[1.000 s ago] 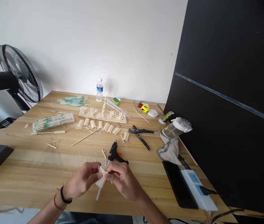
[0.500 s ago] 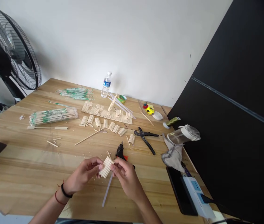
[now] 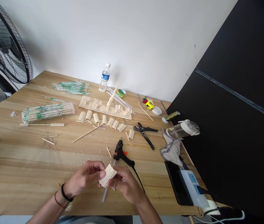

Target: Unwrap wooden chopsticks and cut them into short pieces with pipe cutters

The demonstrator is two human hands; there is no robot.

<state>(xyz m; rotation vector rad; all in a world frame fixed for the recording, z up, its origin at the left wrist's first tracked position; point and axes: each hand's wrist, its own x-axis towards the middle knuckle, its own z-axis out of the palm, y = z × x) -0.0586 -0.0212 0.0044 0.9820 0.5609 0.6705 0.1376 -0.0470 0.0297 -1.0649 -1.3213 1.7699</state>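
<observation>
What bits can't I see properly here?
All in the head view:
Panel: underside turned away, parts covered by left hand and right hand.
Glue stick: middle hidden behind panel.
Fan: cut off by the left edge.
Bottle: small print too tiny to read.

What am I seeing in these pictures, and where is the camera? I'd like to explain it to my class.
There is no machine: a person's left hand and right hand hold a small panel of pale sticks. The camera, worn on the head, looks forward and down. On the wooden table, a glue gun lies just beyond the hands. Farther back are similar loose panels and a long stick model, with black pliers to the right and a wrapped stick bundle to the left.
</observation>
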